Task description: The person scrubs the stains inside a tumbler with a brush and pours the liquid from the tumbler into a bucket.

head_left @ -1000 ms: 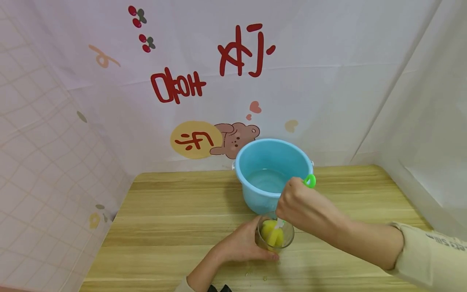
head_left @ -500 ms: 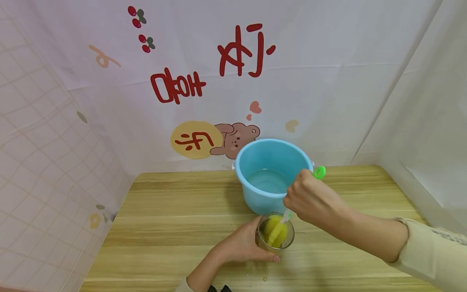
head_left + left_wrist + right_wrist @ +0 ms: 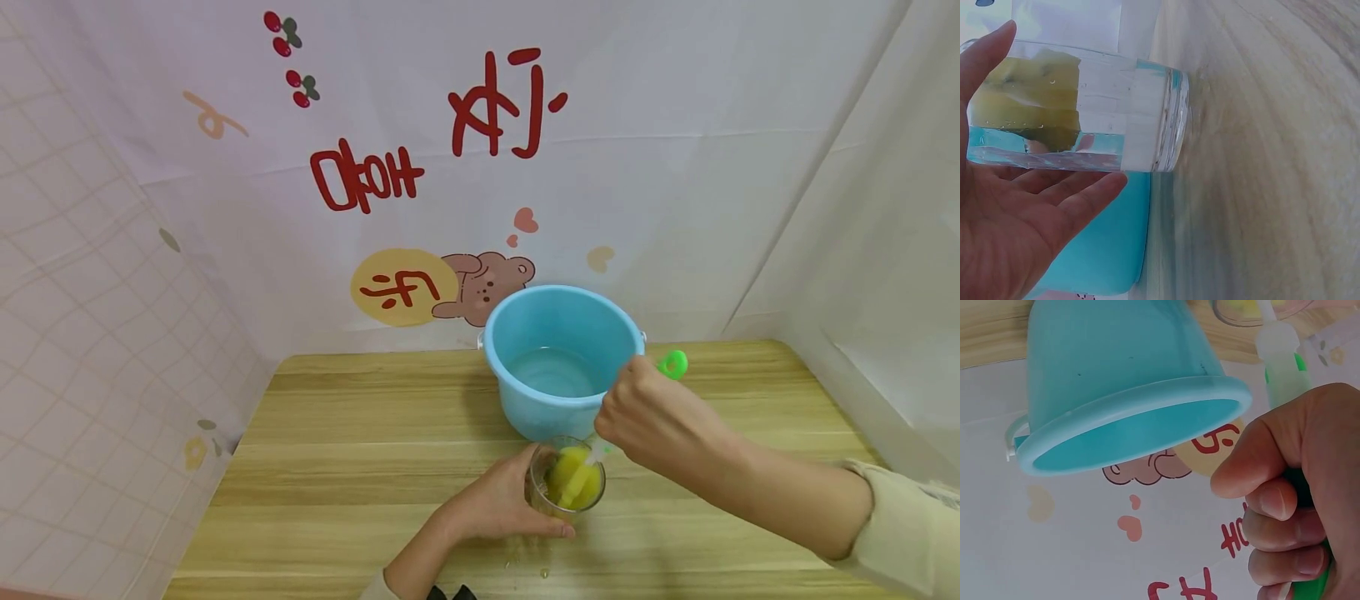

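My left hand (image 3: 498, 502) grips a clear drinking glass (image 3: 1100, 81), thumb on one side and fingers on the other. The glass stands on the wooden table in front of the bucket. Inside it sits the yellow sponge head (image 3: 579, 479) of a cup brush, pressed near the right wall of the glass. My right hand (image 3: 663, 417) wraps its fingers around the brush's green and white handle (image 3: 1282, 369), just above and right of the glass. The handle's green looped end (image 3: 674, 364) sticks out behind that fist.
A light blue bucket (image 3: 558, 418) with some water in it stands right behind the glass, close to my right hand. Water drops (image 3: 544, 573) lie on the wooden table (image 3: 337, 467) near the front. A white printed cloth (image 3: 660, 192) hangs behind.
My right hand and the brush handle have moved to the right and tilted further over. The sponge has shifted rightward inside the glass. My left hand and the glass have stayed put.
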{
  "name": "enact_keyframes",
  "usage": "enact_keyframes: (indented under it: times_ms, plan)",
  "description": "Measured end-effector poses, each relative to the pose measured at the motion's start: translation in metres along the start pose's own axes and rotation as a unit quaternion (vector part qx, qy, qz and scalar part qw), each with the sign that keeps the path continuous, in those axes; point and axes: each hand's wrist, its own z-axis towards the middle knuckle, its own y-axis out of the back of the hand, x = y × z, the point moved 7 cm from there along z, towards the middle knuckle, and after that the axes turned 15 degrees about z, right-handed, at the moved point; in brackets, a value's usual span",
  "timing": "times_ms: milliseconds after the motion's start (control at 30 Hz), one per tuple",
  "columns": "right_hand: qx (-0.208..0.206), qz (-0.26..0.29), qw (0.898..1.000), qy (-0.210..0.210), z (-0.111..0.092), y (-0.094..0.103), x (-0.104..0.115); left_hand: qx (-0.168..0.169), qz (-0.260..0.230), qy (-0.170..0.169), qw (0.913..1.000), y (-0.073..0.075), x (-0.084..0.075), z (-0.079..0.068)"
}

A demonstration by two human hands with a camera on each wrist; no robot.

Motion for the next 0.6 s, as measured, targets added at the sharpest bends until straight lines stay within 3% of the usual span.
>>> enact_keyframes:
  times_ms: [267, 600]
  plan:
    - [-0.020, -0.015, 1.000, -0.003, -0.003, 0.011, 0.003, 0.005, -0.005, 0.005, 1.0000, 0.000, 0.001, 0.000]
    - [-0.027, -0.011, 1.000, 0.003, 0.001, 0.022, 0.008, -0.003, -0.005, -0.017, 0.9998, 0.000, -0.002, 0.001]
